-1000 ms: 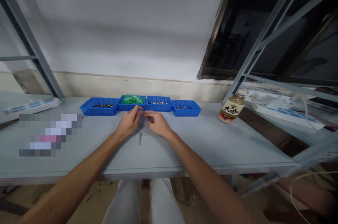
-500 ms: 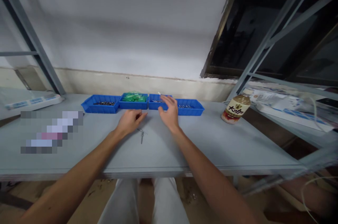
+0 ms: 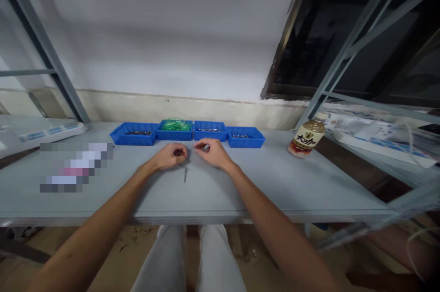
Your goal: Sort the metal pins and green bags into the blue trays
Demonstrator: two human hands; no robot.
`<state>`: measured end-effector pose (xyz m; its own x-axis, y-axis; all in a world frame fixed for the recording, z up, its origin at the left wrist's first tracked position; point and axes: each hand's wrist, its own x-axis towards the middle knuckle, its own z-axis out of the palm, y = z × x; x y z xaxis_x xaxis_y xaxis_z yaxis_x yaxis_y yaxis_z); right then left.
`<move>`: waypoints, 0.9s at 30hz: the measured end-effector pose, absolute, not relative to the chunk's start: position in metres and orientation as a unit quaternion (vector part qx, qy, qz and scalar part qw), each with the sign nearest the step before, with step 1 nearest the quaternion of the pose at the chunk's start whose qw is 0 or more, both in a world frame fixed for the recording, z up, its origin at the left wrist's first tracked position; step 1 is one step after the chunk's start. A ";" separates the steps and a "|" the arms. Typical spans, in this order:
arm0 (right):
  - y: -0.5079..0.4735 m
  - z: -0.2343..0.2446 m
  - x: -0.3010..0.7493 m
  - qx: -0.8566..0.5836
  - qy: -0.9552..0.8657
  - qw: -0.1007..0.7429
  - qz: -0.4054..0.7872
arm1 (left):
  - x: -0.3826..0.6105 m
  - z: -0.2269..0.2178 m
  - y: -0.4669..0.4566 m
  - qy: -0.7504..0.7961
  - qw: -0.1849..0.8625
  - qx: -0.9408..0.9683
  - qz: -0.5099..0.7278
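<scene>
My left hand is held above the table with thumb and fingertips closed together. A small dark patch shows between its fingers, but I cannot make out what it is. Facing it, my right hand is also pinched, in front of the third blue bin; anything in its fingertips is too small to tell. A narrow gap separates the two hands. Below the left hand, a few thin metal pieces lie on the grey table.
Along the back stand a blue bin of small metal parts, one of green plastic pieces, and a right-hand bin of metal parts. A labelled drink bottle stands right. A blurred-out object lies left.
My right hand has come back from the third bin towards the left hand, its spread fingers now pinched. My left hand stays in nearly the same place. The view has shifted slightly.
</scene>
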<state>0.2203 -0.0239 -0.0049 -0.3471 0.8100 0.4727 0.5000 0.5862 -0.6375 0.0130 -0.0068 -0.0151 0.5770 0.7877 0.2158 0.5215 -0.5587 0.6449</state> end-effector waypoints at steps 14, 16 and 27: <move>-0.031 -0.022 0.196 -0.489 -0.804 0.295 0.165 | 0.016 -0.011 -0.016 0.391 0.229 0.860 0.233; -0.029 -0.023 0.197 -0.508 -0.782 0.323 0.161 | 0.015 -0.015 -0.017 0.404 0.188 0.864 0.234; -0.010 -0.012 0.216 -0.519 -0.588 0.500 0.367 | 0.012 -0.013 -0.015 0.405 0.171 0.884 0.157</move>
